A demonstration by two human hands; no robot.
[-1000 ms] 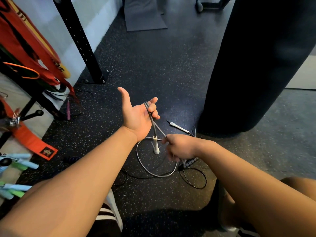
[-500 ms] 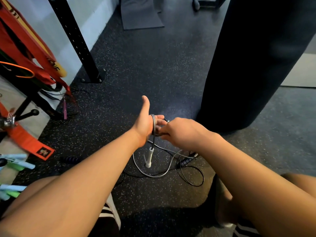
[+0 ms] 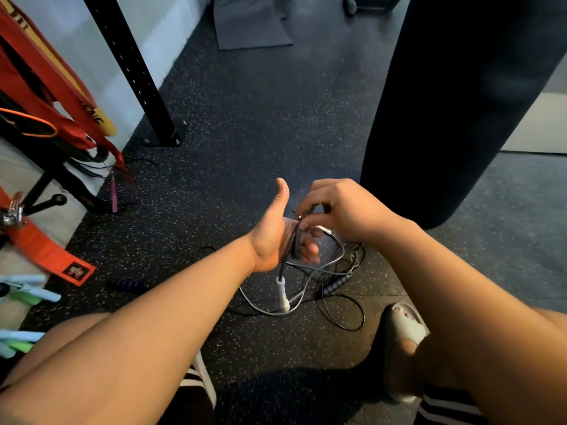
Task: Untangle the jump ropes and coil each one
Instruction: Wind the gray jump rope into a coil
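I see left hand (image 3: 273, 240) thumb up, fingers loose, fairly straight, thin grey jump rope (image 3: 294, 240) wound round palm. Right hand (image 3: 343, 210) just above it pinches same rope in fingertips. White plastic handle (image 3: 281, 294) hangs below left hand. Thin black jump rope (image 3: 334, 285) lies on black speckled rubber floor (image 3: 245, 148), mixed with grey loops.

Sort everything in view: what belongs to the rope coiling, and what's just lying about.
Job in hand: left hand, right hand, grey rope, white handle, black rope, black handle.

Lying about: punching bag, orange straps, rack post, grey mat, purple grip.
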